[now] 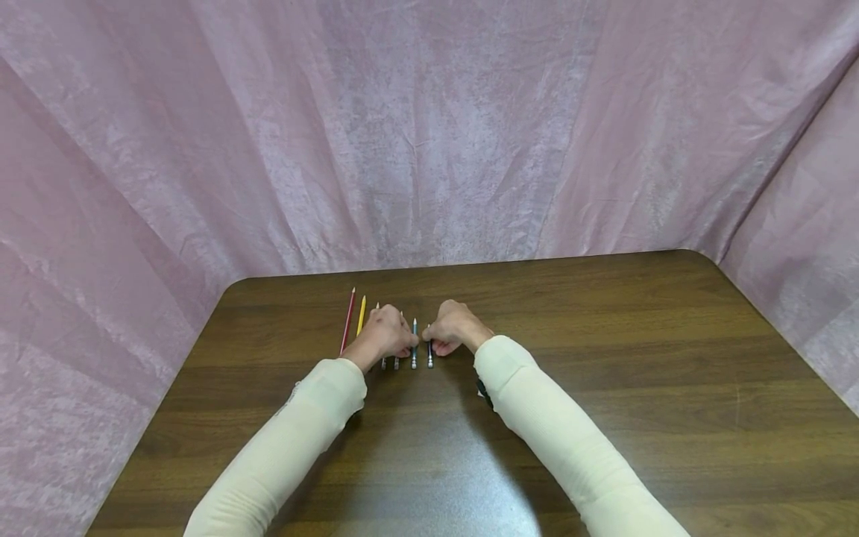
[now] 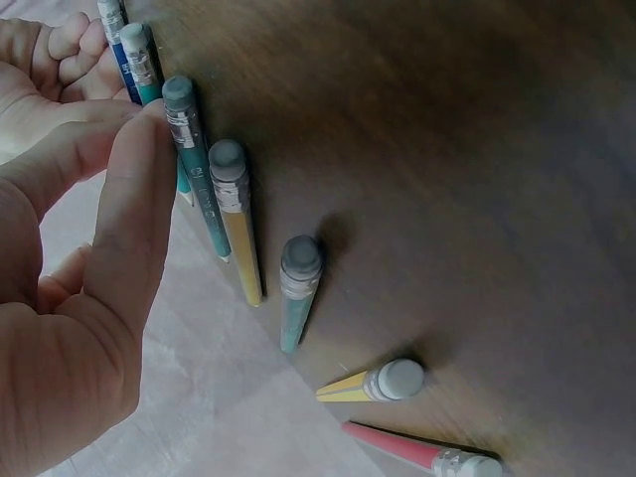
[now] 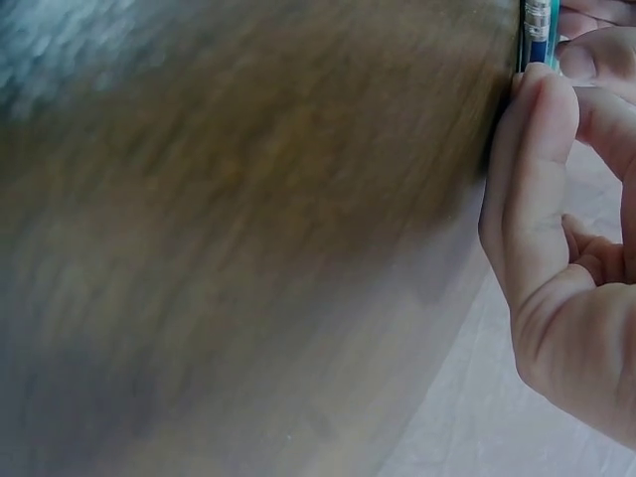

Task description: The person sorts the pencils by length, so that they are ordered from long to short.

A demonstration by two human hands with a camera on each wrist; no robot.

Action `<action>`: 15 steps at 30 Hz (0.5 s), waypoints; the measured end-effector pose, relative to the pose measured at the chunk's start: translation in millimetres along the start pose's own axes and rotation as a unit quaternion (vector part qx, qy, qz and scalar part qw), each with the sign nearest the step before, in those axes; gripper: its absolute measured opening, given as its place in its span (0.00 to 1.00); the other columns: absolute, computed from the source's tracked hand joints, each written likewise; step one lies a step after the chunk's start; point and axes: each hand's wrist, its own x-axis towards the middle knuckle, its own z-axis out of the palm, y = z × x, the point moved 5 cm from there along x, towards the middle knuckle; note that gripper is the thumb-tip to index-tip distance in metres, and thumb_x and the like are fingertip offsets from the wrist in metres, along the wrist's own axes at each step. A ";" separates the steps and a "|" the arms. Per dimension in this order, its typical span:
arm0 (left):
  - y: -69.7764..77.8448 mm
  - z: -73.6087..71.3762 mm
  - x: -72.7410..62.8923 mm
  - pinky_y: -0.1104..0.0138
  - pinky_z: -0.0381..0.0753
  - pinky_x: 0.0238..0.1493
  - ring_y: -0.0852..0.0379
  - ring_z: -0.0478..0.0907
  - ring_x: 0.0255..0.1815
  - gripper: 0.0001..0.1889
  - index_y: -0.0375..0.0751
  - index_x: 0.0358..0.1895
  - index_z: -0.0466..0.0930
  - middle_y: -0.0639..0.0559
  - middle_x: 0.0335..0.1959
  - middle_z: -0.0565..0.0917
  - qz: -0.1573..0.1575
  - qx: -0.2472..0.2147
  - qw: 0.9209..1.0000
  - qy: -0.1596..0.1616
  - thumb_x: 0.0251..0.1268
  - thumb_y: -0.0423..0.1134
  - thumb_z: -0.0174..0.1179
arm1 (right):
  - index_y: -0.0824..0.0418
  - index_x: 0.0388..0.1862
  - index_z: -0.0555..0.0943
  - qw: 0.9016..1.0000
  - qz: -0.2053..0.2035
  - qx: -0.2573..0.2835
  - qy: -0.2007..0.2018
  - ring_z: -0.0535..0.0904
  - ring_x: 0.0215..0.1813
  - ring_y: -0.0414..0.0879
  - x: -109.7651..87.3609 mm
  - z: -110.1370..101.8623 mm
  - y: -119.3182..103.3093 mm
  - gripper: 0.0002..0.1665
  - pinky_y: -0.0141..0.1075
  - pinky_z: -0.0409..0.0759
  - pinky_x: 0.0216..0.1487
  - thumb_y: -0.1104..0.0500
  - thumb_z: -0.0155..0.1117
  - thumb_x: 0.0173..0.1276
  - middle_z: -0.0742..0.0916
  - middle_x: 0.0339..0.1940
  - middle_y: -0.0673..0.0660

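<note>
Two pencils lie between my hands on the wooden table, erasers toward me. My left hand (image 1: 387,333) has its thumb and index fingertips on the light teal pencil (image 1: 414,356), pinching it. My right hand (image 1: 458,327) pinches the blue pencil (image 1: 430,356), just right of the teal one. In the right wrist view, thumb and finger meet below the metal band of this blue pencil (image 3: 539,45). Close beside the left fingertips, the left wrist view shows a dark green pencil (image 2: 204,179) and an orange-yellow pencil (image 2: 238,238). Part of both held pencils is hidden behind fingers.
Farther left in the row are another teal pencil (image 2: 298,298), a yellow pencil (image 1: 362,313) and a red pencil (image 1: 348,321). The brown wooden table (image 1: 637,358) extends to both sides. A pink curtain (image 1: 436,134) hangs behind its far edge.
</note>
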 end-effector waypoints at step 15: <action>1.9 -11.7 -4.6 0.65 0.86 0.38 0.60 0.84 0.20 0.07 0.37 0.23 0.87 0.53 0.16 0.85 0.006 0.009 1.000 0.022 0.58 0.33 0.67 | 0.72 0.27 0.81 0.999 -0.026 0.027 -0.021 0.82 0.17 0.42 -11.2 -22.4 3.3 0.13 0.32 0.85 0.27 0.64 0.61 0.68 0.86 0.19 0.60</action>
